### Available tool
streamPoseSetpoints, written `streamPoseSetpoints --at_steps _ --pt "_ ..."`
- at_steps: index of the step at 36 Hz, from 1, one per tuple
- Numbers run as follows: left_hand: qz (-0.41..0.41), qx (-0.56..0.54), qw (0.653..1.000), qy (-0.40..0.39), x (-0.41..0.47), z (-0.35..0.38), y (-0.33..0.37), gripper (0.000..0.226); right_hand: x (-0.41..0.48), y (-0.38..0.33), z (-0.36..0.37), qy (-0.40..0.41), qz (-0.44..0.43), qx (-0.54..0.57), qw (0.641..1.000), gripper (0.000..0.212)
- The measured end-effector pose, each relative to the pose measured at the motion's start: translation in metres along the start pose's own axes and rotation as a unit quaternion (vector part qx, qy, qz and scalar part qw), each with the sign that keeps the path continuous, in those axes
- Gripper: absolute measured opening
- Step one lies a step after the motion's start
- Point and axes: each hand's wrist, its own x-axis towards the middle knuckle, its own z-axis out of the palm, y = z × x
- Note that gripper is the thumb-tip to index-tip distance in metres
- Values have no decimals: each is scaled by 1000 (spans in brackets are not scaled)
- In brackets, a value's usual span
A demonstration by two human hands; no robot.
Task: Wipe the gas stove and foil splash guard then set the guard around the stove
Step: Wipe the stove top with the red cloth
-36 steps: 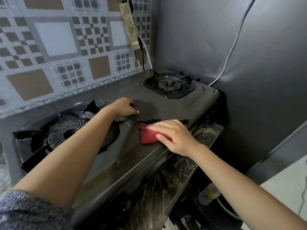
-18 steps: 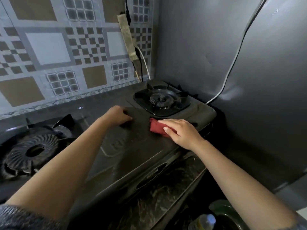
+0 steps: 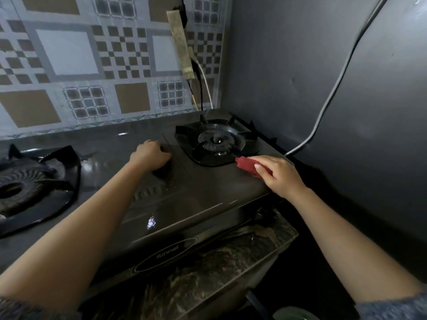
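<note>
The gas stove sits on the marbled worktop, with a patterned panel standing behind it at 12 o'clock. The right hand pinches a folded red cloth down on the stove top, at about 4 o'clock of the right burner, just beside its tray edge. The left hand rests on the stove at that burner's 9 o'clock, fingers curled under with nothing seen in them. The hands are apart.

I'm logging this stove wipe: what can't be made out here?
Head view:
- Left burner: cut off by left edge.
- Cloth: mostly covered by right hand.
- Left hand: fingers curled under, anything held is hidden.
- Green object: cut off by bottom edge, unidentifiable.
</note>
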Motion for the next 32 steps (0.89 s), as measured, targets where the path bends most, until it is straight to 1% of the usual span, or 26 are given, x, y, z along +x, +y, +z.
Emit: streamPoseSetpoints --at_steps 3,6,11,15,21,27,30,32 --pt "-13 6 1000 16 -4 5 4 45 1 14 -5 20 12 -1 1000 47" --pt "-13 12 1000 20 -7 7 4 49 4 25 -9 34 37 -18 999 42" --pt "-14 10 1000 18 -13 8 7 49 14 36 -12 22 81 -5 996 30" --pt "-3 6 1000 11 -20 9 9 50 16 33 -11 28 128 9 991 30" --pt "14 11 1000 -1 -36 12 11 58 18 22 -8 47 204 -8 978 30" --pt "12 25 1000 1 -53 11 11 60 11 13 -4 85 263 11 961 30" --pt "16 33 999 7 -61 11 11 60 7 7 -1 90 289 32 953 31" --pt "18 43 999 12 -67 11 11 59 5 2 -1 76 300 54 949 34"
